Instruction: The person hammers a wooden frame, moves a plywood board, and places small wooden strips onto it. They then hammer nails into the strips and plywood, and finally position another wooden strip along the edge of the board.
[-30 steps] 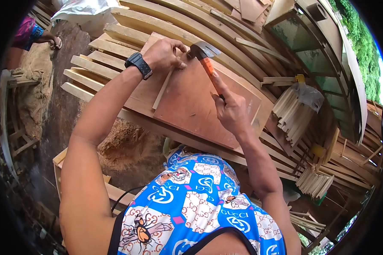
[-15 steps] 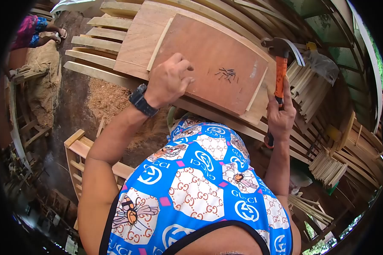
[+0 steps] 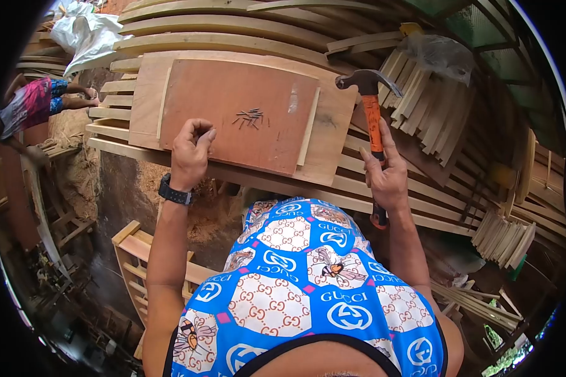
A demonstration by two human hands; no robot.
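Observation:
A hammer (image 3: 372, 119) with an orange and black handle stands upright in my right hand (image 3: 388, 179), its claw head above my fingers. My left hand (image 3: 190, 152), with a black watch on the wrist, hovers at the near left edge of a reddish-brown board (image 3: 233, 88). Its fingers are curled with the thumb near the fingertips; whatever they may hold is too small to make out. Several nails (image 3: 250, 117) lie in a loose pile on the board, to the right of my left hand. Light wood strips (image 3: 307, 125) run along the board's two ends.
Long slats (image 3: 233, 25) lie under and behind the board. Bundled wood strips (image 3: 431, 119) and a clear plastic bag (image 3: 440, 58) are at the right. Another person (image 3: 34, 107) is at the far left, near a white sack (image 3: 88, 34). Sawdust (image 3: 151, 182) covers the floor.
The view has shifted, so the board appears further left and lower. My left hand has moved off the board's surface to its near edge, fingers curled tighter. The hammer remains in my right hand.

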